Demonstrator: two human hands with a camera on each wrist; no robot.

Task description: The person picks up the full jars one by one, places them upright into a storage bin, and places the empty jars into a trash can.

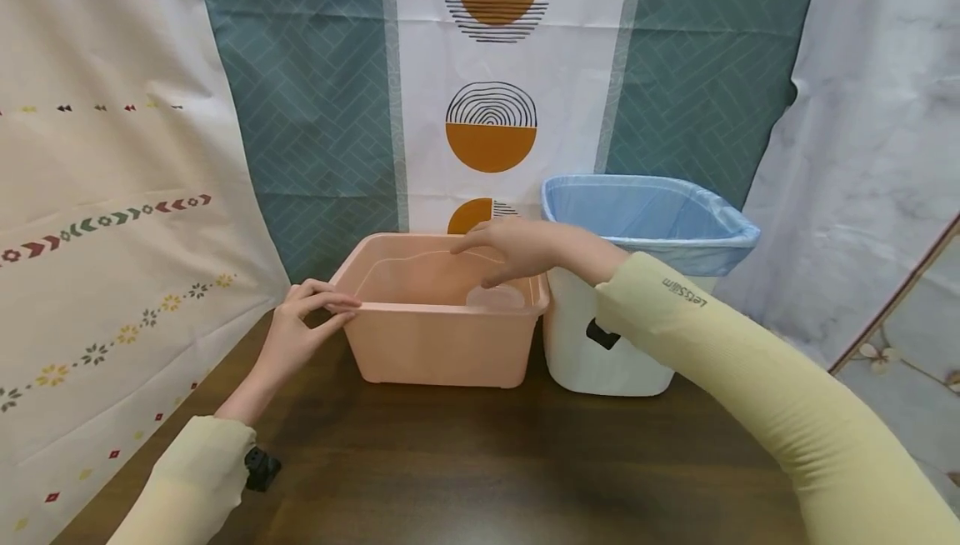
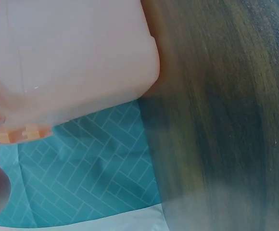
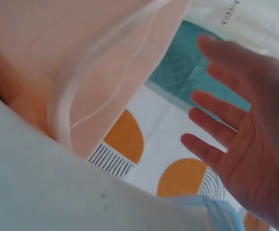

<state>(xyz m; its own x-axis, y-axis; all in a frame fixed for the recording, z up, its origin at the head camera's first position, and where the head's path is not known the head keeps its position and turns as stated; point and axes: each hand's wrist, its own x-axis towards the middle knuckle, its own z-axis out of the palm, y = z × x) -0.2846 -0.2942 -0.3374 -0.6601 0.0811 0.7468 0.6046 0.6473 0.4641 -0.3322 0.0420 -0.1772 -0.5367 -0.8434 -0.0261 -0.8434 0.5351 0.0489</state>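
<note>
The pink tub (image 1: 438, 312) sits at twelve o'clock. The left hand (image 1: 300, 332) pinches its rim; the right hand (image 1: 517, 249) hovers spread above (holding nothing). A one-sided tug might skid it into the bin (image 1: 637, 295).

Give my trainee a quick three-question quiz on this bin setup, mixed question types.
1. True or false: the left hand holds the rim of the pink tub.
2. Which container carries a blue liner: A) the pink tub, B) the white bin?
3. Where is the right hand, and are its fingers straight or curled?

Key: 1 true. 2 B. 3 Over the tub's open top, above a clear round thing inside; fingers straight, holding nothing.
</note>
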